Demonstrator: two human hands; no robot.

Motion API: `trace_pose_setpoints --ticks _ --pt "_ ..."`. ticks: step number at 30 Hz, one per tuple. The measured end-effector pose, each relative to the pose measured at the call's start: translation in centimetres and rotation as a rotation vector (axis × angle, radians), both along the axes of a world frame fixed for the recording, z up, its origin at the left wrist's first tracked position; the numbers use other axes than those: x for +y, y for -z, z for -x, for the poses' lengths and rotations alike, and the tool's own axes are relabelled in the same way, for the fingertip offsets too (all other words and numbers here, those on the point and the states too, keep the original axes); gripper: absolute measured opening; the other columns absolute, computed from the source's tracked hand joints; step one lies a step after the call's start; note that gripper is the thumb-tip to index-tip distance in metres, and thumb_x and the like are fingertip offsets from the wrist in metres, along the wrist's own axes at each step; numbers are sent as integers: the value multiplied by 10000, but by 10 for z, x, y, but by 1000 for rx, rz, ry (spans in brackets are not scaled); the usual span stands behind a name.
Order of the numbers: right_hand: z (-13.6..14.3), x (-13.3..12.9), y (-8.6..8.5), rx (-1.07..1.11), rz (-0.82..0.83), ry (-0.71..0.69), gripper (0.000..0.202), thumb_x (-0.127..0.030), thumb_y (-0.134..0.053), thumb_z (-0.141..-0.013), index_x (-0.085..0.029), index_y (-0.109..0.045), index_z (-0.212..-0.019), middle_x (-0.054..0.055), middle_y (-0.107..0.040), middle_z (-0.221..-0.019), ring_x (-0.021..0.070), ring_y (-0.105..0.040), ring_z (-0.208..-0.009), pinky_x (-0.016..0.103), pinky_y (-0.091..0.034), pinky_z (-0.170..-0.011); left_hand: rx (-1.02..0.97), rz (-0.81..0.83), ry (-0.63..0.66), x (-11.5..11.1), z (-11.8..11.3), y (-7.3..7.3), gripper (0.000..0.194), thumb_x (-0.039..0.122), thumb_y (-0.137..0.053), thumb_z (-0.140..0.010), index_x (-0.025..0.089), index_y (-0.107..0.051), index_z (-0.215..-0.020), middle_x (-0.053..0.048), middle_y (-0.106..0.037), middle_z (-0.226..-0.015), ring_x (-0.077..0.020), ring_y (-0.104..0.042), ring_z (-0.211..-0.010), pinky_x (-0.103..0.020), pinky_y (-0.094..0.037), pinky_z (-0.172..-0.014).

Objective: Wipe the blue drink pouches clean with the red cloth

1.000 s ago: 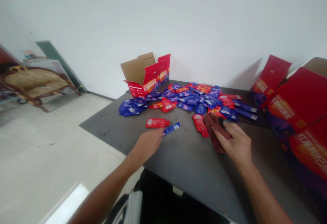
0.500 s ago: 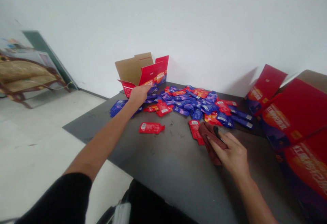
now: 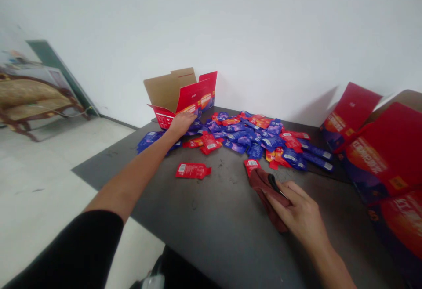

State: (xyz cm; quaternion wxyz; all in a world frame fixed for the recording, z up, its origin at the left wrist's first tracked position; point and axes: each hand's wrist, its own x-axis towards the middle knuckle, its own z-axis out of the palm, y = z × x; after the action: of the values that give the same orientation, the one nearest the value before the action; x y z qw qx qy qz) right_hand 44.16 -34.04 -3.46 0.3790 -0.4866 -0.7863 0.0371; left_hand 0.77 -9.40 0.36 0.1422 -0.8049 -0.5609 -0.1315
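My right hand [image 3: 305, 212] is closed on a folded brown cloth [image 3: 270, 201]; a small black piece shows at its upper edge. The cloth covers the lower part of a red pouch [image 3: 252, 164] on the dark table [image 3: 204, 205]. My left hand [image 3: 182, 124] reaches over blue pouches [image 3: 151, 139], beside the front of an open red carton [image 3: 193, 98]. Its fingertips blend into the pouches, so whether they grip one is unclear. A single red pouch [image 3: 193, 171] lies flat between my hands.
A loose heap of blue and red pouches [image 3: 244, 136] spreads along the back of the table by the white wall [image 3: 263, 38]. Red and purple cartons [image 3: 379, 157] stand at the right. A carved wooden sofa [image 3: 33, 98] is on the floor at far left.
My right hand has brought the cloth slightly toward me and left, over the red pouch's lower part. My left hand stays by the carton, slightly lower in view. The view has shifted a little.
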Motion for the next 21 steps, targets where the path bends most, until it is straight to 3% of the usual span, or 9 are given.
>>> trace_pose_setpoints --ticks 8,10,15,21 --pt "9 -1 4 -31 100 -74 360 -455 -546 -1018 -230 -721 -1237 50 -647 -915 170 -672 -780 265 -532 -671 12 137 -212 -3 14 22 460 170 -485 -998 316 -630 -1409 -78 -709 -1325 -268 -685 -1185 -361 -541 -986" --pt "11 -1 5 -32 99 -94 344 -435 -549 -1020 -232 -718 -1240 63 -662 -969 180 -684 -842 266 -541 -708 12 179 -254 -2 15 21 434 207 -526 -1003 318 -624 -1411 -82 -707 -1315 -276 -686 -1176 -376 -546 -975" --pt "17 -1 5 -63 104 -108 319 -408 -542 -1029 -235 -713 -1236 77 -676 -1024 198 -690 -918 274 -544 -749 10 258 -289 2 8 14 410 384 -631 -1000 177 -597 -1352 -120 -632 -1333 -260 -657 -1146 -488 -566 -966" --pt "20 -4 2 -64 102 -106 345 -442 -541 -1029 -238 -711 -1250 83 -680 -1019 208 -688 -917 279 -533 -726 2 186 -224 -11 -13 1 382 374 -645 -992 165 -608 -1310 -115 -626 -1314 -256 -649 -1136 -482 -568 -958"
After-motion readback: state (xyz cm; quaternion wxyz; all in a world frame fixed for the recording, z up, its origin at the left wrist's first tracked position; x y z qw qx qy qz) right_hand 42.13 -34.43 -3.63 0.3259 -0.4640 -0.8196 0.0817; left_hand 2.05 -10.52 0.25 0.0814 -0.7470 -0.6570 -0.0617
